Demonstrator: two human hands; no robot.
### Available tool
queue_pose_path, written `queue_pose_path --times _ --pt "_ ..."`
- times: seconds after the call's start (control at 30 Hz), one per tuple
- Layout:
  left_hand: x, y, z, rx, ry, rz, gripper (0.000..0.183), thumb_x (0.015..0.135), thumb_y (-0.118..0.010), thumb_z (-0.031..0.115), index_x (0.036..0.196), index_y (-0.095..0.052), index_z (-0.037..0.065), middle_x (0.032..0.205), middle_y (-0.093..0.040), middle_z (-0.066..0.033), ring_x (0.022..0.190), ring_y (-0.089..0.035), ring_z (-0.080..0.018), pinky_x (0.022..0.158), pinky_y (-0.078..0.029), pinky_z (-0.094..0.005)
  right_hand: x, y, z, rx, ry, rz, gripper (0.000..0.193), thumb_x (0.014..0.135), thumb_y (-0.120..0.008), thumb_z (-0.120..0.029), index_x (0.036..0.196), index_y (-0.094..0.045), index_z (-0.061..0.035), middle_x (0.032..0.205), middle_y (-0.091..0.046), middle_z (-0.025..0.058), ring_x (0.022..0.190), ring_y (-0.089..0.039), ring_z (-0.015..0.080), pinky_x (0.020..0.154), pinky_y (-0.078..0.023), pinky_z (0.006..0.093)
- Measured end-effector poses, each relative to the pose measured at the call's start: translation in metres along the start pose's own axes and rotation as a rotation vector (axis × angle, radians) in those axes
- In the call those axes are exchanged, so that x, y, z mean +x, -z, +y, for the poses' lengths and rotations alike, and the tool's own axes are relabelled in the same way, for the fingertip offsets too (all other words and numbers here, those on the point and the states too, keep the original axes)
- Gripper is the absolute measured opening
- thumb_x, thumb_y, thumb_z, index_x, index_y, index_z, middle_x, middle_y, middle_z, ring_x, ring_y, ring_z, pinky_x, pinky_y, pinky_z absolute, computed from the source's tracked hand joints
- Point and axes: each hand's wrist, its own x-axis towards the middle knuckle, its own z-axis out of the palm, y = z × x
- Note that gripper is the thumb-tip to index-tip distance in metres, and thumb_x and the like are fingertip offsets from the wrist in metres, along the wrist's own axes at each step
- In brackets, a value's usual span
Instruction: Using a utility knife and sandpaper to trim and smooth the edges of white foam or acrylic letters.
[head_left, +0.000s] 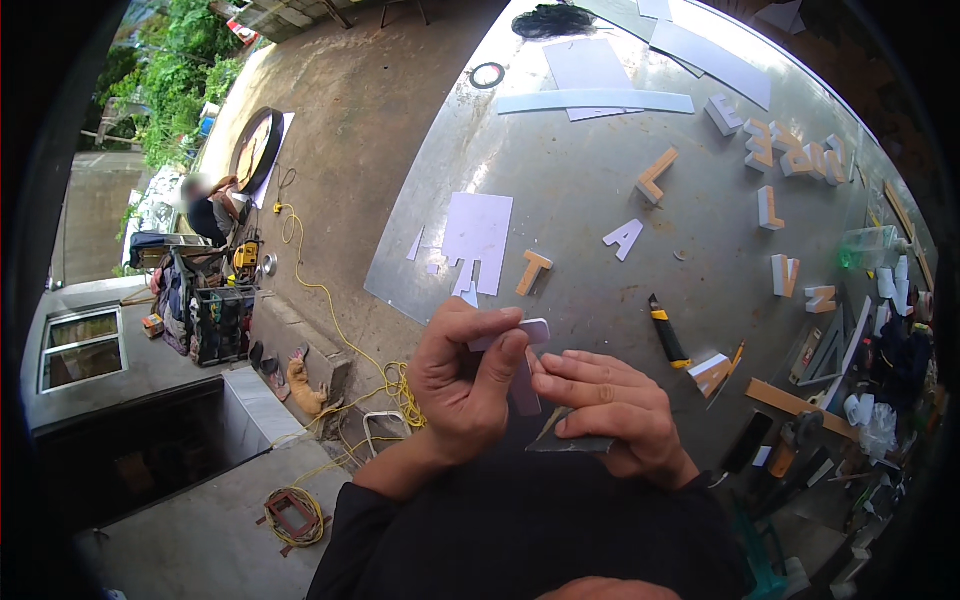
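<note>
Pale lilac-white cutout piece [527, 372], flat and T-shaped with a matte, foam-board look, held upright just above the near edge of the metal table [560, 190]. Left hand [462, 380] clamped on it, thumb across the top bar, fingers curled round the back. Right hand [608, 412] closed too, fingertips pressing against the stem of the piece and pinning a thin grey folded sheet [570, 436], perhaps sandpaper, under the palm. Both hands together, touching at the piece.

Dull, scuffed and slightly reflective tabletop. Near the hands, a white rectangular sheet [478, 240] with cut notches and scraps, a tan T-shaped letter block [533, 270] beside it, a flat white A-shaped cutout [624, 238] farther right. Yellow-and-black utility knife [667, 332] lying just right of the hands. More block letters [790, 155], white-faced with tan sides, scattered toward the far right. Long pale strips [596, 101] along the far edge.

On the floor at left, a dark open crate [220, 325] with contents too small to tell, and a yellow cable [330, 310] trailing across the concrete.
</note>
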Motion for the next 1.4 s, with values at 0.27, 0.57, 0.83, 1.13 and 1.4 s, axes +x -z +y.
queue_pose_path --times 0.27,0.57,0.83,1.13,1.4 --pt "0.001 -0.008 0.01 -0.113 0.132 -0.044 0.052 0.081 -0.075 -0.005 0.125 -0.048 -0.001 0.094 -0.066 -0.0112 0.084 -0.067 -0.0138 0.071 -0.054 -0.0246 0.002 0.0 -0.006 0.363 -0.228 0.428 0.015 0.086 -0.061 0.004 0.098 -0.064 -0.0024 0.125 -0.062 0.0235 0.115 -0.063 0.0329 0.093 -0.052 0.0392" --pt "0.009 0.0 0.032 -0.039 0.27 -0.16 0.034 0.08 -0.075 -0.006 0.111 -0.063 -0.001 0.097 -0.07 -0.0132 0.087 -0.069 -0.017 0.078 -0.057 -0.0278 -0.001 -0.001 0.011 0.229 -0.266 0.28 0.017 0.082 -0.064 0.008 0.097 -0.069 0.0024 0.104 -0.07 0.0184 0.094 -0.07 0.0241 0.081 -0.054 0.0308" --pt "-0.001 0.002 0.001 -0.327 0.349 -0.122 0.025 0.087 -0.072 0.002 0.11 -0.065 -0.004 0.101 -0.069 -0.0105 0.087 -0.066 -0.0142 0.077 -0.054 -0.0264 -0.003 -0.009 0.018 0.376 -0.329 0.244 0.012 0.086 -0.064 0.004 0.098 -0.068 0.0031 0.1 -0.071 0.015 0.086 -0.069 0.02 0.074 -0.052 0.0274" --pt "0.003 0.004 0.02 -0.341 0.516 -0.132 0.024 0.094 -0.066 0.012 0.111 -0.064 -0.003 0.097 -0.069 -0.0098 0.085 -0.066 -0.0128 0.075 -0.053 -0.0249 0.003 -0.001 -0.009 0.422 -0.352 0.184 0.013 0.091 -0.059 0.003 0.102 -0.066 0.0015 0.102 -0.071 0.0184 0.095 -0.071 0.0242 0.081 -0.056 0.0333" --pt "0.005 0.002 0.033 -0.553 0.603 -0.112 0.024 0.094 -0.064 0.01 0.112 -0.056 -0.004 0.092 -0.067 -0.012 0.076 -0.069 -0.0166 0.06 -0.056 -0.0252 -0.013 0.0 -0.009 0.654 -0.402 0.498 0.021 0.099 -0.048 -0.002 0.118 -0.055 0.002 0.111 -0.067 0.024 0.102 -0.068 0.0266 0.085 -0.058 0.0352"
